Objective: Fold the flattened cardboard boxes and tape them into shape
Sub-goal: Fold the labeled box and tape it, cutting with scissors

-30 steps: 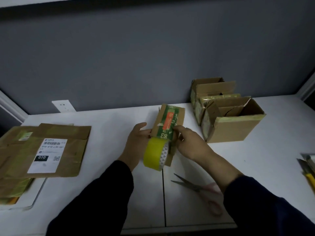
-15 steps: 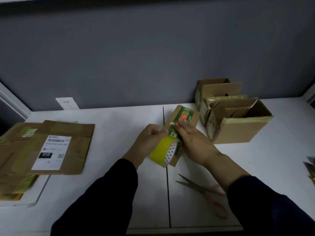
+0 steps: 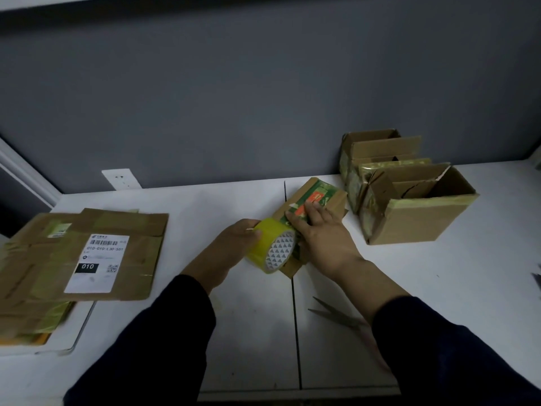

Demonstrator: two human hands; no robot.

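Hands at work over a white table point(image 3: 468, 288). The small cardboard box point(image 3: 333, 197), already folded up and bearing a green and orange label on its top face, lies near the table's middle, angled away to the right. The right hand point(image 3: 325, 241) lies flat on it, fingers straight, pressing the top down. The left hand point(image 3: 231, 247) wraps round a roll of yellow tape point(image 3: 270, 244), thumb on the outer band, with the roll against the box's near end.

The box looks light and thin-walled. It would likely slide or cave under a hard push, so a flat palm over the top seems the right hold while tape goes on. The tape looks glossy and would cling to itself, so it is best held by the roll.

Scissors point(image 3: 336, 315) lie near the right sleeve. Flattened boxes point(image 3: 137, 230) are stacked at the left, and taped boxes point(image 3: 415, 221) stand open-topped at the right.
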